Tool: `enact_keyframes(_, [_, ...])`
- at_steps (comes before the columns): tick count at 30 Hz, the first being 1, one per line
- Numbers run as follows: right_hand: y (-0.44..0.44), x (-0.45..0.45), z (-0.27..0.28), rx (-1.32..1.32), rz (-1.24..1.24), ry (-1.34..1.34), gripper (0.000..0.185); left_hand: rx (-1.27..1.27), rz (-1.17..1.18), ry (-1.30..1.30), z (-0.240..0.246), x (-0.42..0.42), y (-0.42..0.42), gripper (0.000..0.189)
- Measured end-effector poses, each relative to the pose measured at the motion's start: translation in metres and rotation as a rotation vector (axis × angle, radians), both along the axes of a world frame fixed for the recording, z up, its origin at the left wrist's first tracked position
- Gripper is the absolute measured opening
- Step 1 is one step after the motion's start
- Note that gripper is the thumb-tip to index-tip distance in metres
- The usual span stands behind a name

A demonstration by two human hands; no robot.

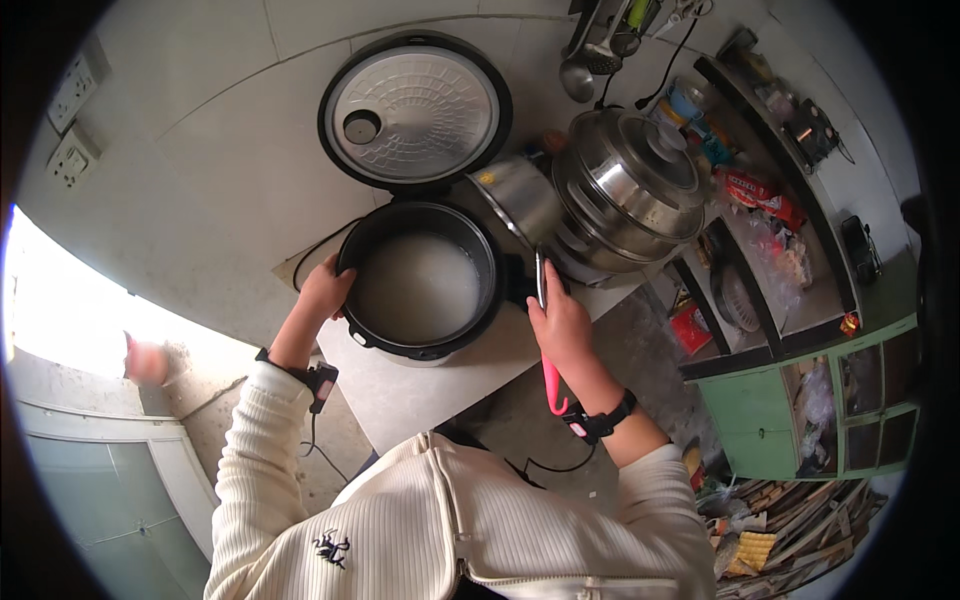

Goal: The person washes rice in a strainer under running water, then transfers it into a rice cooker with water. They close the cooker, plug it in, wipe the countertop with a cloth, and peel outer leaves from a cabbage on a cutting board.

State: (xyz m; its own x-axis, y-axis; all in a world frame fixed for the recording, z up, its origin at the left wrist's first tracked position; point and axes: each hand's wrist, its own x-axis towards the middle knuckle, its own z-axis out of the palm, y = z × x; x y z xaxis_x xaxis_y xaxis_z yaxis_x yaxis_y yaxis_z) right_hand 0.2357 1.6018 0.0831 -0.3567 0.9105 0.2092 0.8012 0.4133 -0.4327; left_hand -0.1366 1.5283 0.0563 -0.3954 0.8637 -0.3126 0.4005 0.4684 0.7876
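Observation:
In front of me an electric rice cooker (491, 285) stands with its lid (420, 112) raised against the wall. Cloudy whitish liquid (420, 281) lies in its dark inner pot; whether grains rest below the surface is not clear. My left hand (326, 289) holds the cooker's left rim, thumb on top. On the other side, my right hand (562, 319) grips the pink-ended handle (551, 379) of a stainless steel dipper (521, 195). The dipper's bowl is tilted, its mouth turned down and left beside the cooker's upper right rim. Its inside is hidden.
A lidded steel steamer pot (630, 187) stands close behind the dipper. Ladles (577, 79) hang on the wall above it. Dark-edged shelves (780, 292) with packets and a green cabinet (750, 420) are at right. The pale tabletop (420, 394) ends near my body.

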Motion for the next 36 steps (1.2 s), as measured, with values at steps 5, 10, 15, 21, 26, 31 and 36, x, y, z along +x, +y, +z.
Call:
enact_keyframes(5, [0.017, -0.01, -0.032, -0.002, 0.053, 0.006, 0.069, 0.054, 0.05, -0.048, 0.004, 0.014, -0.02, 0.031])
enact_keyframes(10, [0.047, -0.017, -0.083, -0.107, 0.053, -0.011, 0.062, 0.041, 0.161, -0.052, 0.003, 0.028, -0.056, 0.033])
enact_keyframes(15, [0.075, -0.017, -0.141, -0.301, 0.046, 0.219, 0.053, 0.062, 0.348, -0.12, -0.009, 0.043, -0.083, 0.028])
enact_keyframes(21, [0.099, -0.023, -0.176, -0.621, 0.058, 0.604, 0.044, 0.069, 0.45, -0.319, -0.019, 0.057, -0.1, 0.043])
enact_keyframes(26, [0.122, -0.03, -0.206, -0.563, 0.08, 0.62, 0.046, 0.068, 0.481, -0.396, -0.015, 0.073, -0.104, 0.042])
enact_keyframes(31, [0.15, -0.041, -0.225, -0.421, 0.082, 0.261, 0.047, 0.088, 0.521, -0.467, -0.01, 0.09, -0.101, 0.047])
enact_keyframes(36, [0.153, -0.052, -0.206, -0.361, 0.084, 0.102, 0.039, 0.122, 0.503, -0.491, -0.004, 0.098, -0.1, 0.056])
